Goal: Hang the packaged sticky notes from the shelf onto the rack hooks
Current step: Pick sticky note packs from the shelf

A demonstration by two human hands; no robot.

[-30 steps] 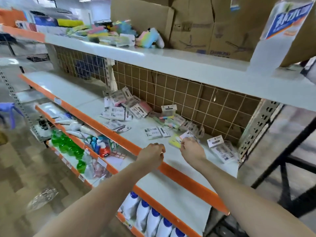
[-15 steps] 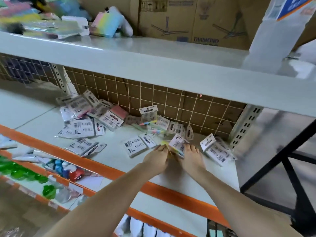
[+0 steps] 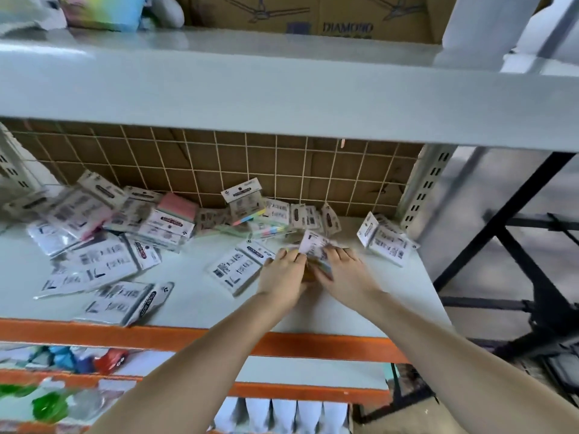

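Packets of sticky notes lie loose all over the shelf (image 3: 194, 303), most of them heaped against the wire grid (image 3: 219, 170) at the back. In the head view, the only one I have, my left hand (image 3: 283, 274) and right hand (image 3: 343, 270) have come together over one sticky-note packet (image 3: 313, 245), fingers curled round it from both sides. I judge I'm using both hands to turn its card header upward, so the hang hole can meet a hook. Motion blur hides the exact grip. I can make out no hook clearly on the grid, only a small peg-like mark near its top. As for containers, cardboard boxes (image 3: 313, 14) stand on the shelf above, their contents hidden. White bottles (image 3: 282, 415) line a lower shelf.
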